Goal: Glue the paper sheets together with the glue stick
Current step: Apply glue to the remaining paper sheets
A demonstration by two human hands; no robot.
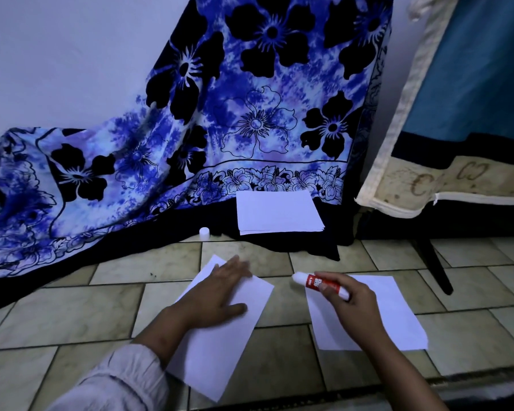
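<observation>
Two white paper sheets lie on the tiled floor. My left hand (217, 295) rests flat with straight fingers on the left sheet (220, 345), which lies at an angle. My right hand (350, 307) grips a red and white glue stick (318, 284) above the right sheet (398, 315). The stick's white glue end points left, over bare floor between the sheets, and its cap is off. The white cap (204, 233) stands on the floor further back, at the cloth's edge.
A stack of white sheets (278, 212) lies on the dark hem of a blue flowered cloth (220, 114) draped at the back. A mattress edge (413, 173) and a dark furniture leg (436, 265) stand at the right. The floor tiles (72, 315) are beige.
</observation>
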